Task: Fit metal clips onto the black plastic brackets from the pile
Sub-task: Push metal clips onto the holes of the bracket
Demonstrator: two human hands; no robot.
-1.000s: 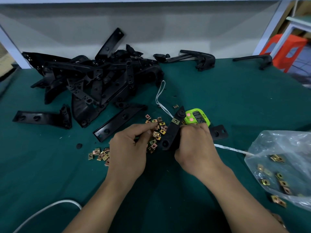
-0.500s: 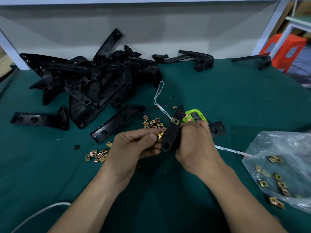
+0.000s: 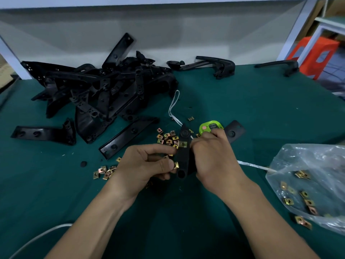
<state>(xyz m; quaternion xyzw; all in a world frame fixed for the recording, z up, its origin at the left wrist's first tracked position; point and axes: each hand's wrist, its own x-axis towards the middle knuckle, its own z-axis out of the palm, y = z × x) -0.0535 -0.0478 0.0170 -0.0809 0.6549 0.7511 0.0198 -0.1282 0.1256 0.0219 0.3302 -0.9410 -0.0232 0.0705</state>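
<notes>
One green table [image 3: 261, 113] abuts a grey wall [image 3: 168, 34]. The left hand [image 3: 143, 165] pinches a clip [image 3: 176, 164]; the right hand [image 3: 214, 157] grips the bracket [image 3: 183, 154].

Dim overhead light, soft shadows, wide-angle edge distortion

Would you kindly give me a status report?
Left hand pinches clip at bracket edge. Right hand grips bracket. Nothing in the way.

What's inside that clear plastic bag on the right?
The bag holds gold-coloured metal clips, seen through the plastic. Its creased, glary folds and the picture's edge hide the rest, so no count.
</notes>
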